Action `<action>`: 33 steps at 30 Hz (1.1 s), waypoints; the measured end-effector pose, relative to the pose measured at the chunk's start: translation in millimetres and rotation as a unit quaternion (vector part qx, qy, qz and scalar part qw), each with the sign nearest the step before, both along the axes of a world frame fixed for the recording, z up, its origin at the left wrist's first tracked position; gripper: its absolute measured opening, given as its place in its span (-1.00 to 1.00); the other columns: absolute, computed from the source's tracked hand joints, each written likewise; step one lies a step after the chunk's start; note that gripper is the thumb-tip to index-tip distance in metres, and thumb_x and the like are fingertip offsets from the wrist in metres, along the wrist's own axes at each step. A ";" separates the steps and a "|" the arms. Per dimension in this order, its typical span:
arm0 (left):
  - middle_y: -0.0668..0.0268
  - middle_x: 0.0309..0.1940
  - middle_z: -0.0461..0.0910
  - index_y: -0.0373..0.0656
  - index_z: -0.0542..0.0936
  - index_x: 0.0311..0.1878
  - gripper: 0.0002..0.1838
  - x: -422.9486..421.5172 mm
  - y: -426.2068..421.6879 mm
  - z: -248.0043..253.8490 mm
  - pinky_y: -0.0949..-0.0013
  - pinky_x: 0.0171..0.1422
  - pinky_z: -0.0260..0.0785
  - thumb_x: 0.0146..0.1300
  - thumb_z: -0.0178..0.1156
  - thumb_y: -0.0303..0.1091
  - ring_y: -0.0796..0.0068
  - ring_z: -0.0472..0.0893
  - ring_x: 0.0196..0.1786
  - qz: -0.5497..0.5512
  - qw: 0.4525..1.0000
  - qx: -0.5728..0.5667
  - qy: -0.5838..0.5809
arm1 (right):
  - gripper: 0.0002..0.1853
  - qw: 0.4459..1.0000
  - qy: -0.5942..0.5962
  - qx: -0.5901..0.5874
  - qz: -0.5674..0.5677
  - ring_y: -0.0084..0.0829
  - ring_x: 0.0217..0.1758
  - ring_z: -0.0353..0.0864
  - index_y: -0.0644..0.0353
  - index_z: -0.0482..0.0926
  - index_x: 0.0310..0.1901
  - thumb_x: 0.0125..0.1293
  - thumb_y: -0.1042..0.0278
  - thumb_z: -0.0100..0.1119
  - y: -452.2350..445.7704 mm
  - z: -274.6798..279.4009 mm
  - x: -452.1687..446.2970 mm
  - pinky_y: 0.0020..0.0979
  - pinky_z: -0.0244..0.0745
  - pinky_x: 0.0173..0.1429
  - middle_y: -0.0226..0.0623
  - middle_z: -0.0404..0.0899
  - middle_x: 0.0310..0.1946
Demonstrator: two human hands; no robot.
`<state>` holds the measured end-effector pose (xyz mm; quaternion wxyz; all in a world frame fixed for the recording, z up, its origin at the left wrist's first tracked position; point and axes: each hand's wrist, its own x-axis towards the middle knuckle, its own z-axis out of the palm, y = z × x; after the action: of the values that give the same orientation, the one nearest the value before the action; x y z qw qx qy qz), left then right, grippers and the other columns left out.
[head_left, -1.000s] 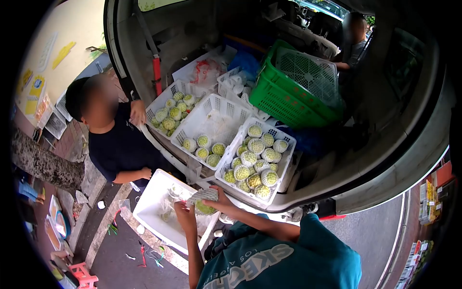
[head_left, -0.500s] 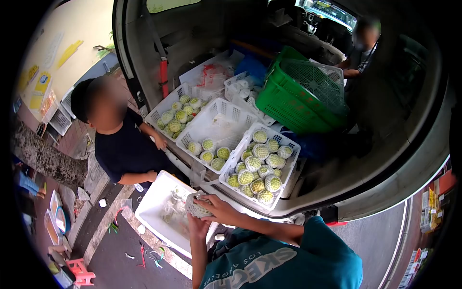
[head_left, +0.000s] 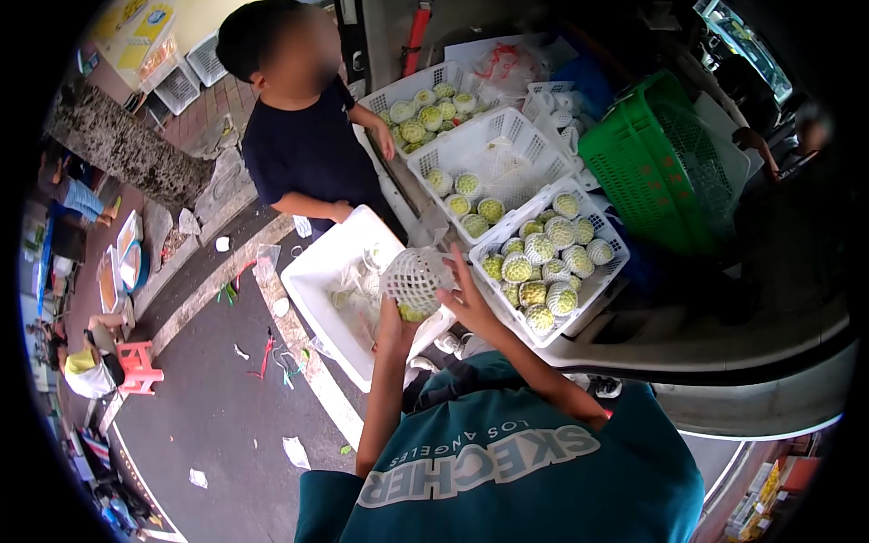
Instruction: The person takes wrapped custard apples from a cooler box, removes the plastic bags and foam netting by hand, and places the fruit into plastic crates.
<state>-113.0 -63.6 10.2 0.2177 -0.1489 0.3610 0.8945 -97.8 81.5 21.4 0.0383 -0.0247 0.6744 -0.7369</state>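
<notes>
My left hand (head_left: 396, 328) is wrapped round the underside of a green, bumpy custard apple (head_left: 413, 313). A white foam net (head_left: 415, 279) covers most of this fruit. My right hand (head_left: 467, 297) is at the net's right side, fingers spread and the thumb near or touching the mesh. Beneath both hands stands a white foam box (head_left: 312, 271) with netted pieces and crumpled wrapping inside. Just beyond my right hand, a white crate (head_left: 522, 319) holds several netted custard apples (head_left: 540, 247).
In the vehicle's open back are a partly filled white crate (head_left: 493, 149), another fruit crate (head_left: 385, 98) and stacked green crates (head_left: 634, 163). A person in a dark shirt (head_left: 303, 149) stands left of the box; another person (head_left: 797, 149) is at the vehicle's far side. Litter dots the road.
My right hand has come off the top of the fruit and opened out to its right. The foam net now shows fully spread over the fruit. My view has shifted, moving the scene.
</notes>
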 end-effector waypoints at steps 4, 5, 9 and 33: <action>0.16 0.11 0.31 -0.13 0.17 0.19 -0.49 -0.7 8.6 18.8 0.10 0.17 0.24 0.31 -0.32 0.00 0.26 0.35 0.15 0.021 0.999 0.002 0.046 | -0.21 0.997 -0.020 -0.072 0.010 -0.44 0.20 0.17 0.27 -0.14 0.28 0.15 0.34 0.15 -2.7 2.7 -9.5 -0.47 0.18 0.18 -0.14 0.12 0.16; 0.15 0.13 0.28 -0.15 0.15 0.20 -0.45 -4.1 10.4 24.1 0.09 0.19 0.20 0.31 -0.38 0.04 0.25 0.32 0.17 0.008 0.998 0.023 0.053 | -0.21 0.997 -0.021 -0.074 0.014 -0.44 0.20 0.17 0.27 -0.14 0.28 0.15 0.34 0.15 -1.9 5.2 -11.8 -0.47 0.18 0.18 -0.14 0.12 0.16; 0.15 0.12 0.29 -0.21 0.16 0.19 -0.39 -9.5 13.0 58.8 0.12 0.22 0.16 0.28 -0.39 0.10 0.26 0.31 0.18 0.000 0.999 0.049 0.022 | -0.23 0.997 -0.027 -0.069 0.031 -0.47 0.12 0.27 0.30 -0.03 0.23 0.05 0.39 0.24 -0.9 16.8 -17.6 -0.47 0.24 0.15 -0.21 0.22 0.09; 0.18 0.09 0.31 -0.27 0.17 0.19 -0.46 -32.3 44.2 23.4 0.27 0.26 0.08 0.21 -0.22 -0.12 0.30 0.32 0.14 -0.005 0.993 -0.029 0.110 | 0.00 0.999 0.013 0.035 -0.017 -0.31 0.20 0.18 0.24 -0.11 0.24 -0.18 0.36 0.40 29.3 19.7 -22.7 -0.37 0.13 0.23 -0.09 0.14 0.13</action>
<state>-145.3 -19.4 33.5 0.1767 -0.0540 0.4094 0.8935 -120.6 110.9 41.1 0.0174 -0.0217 0.7003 -0.7133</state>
